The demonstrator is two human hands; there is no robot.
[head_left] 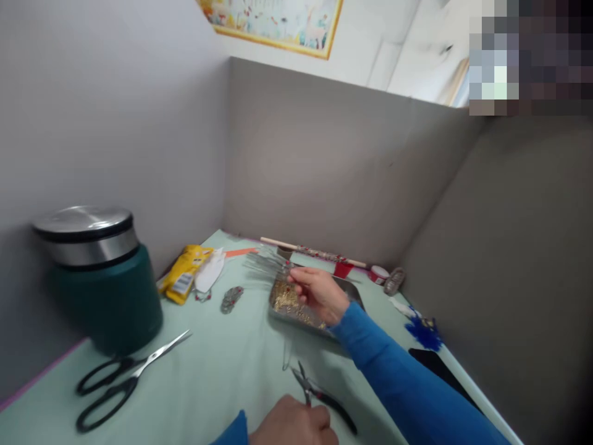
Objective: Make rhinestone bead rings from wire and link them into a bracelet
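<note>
My right hand reaches over a metal tray of small gold-coloured pieces. Its thumb and fingers are pinched together on a thin wire with red beads. Just left of those fingertips fans a bunch of thin grey wires; whether they touch the hand is unclear. At the bottom edge, my left hand is closed, its fingers curled, and what it holds is hidden. Right by it lie pliers with jaws apart and dark handles, one partly behind the hand. A bent wire loop lies above the pliers.
Black-handled scissors lie open beside a green jar on the left. Behind are a yellow packet, beaded wire pieces and a beaded stick. A red cup and blue tassel are rightward. Grey partitions enclose the table.
</note>
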